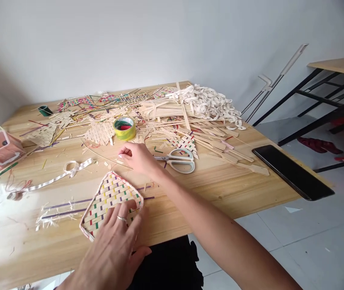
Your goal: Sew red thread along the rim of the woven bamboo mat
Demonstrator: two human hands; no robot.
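A woven fan-like panel (108, 197) of pale strips with coloured flecks and a whitish bound edge lies on the table near me. My left hand (119, 229), a ring on one finger, rests over its lower right part with the fingers apart. Beyond the panel's top corner, my right hand (137, 157) is closed in a pinch just above the table. Whatever its fingertips hold is too small to make out; a thin strip (102, 156) lies beside them. White-handled scissors (181, 161) are just right of that hand, their blades partly hidden behind it.
Yellow tape (125, 129) stands among loose strips and woven pieces. A heap of white ribbon (211, 102) lies at the back right, a black phone (292, 171) at the right edge. Left are a pink basket (1, 149), green thread spool (45, 110) and curled white ribbon (53, 179).
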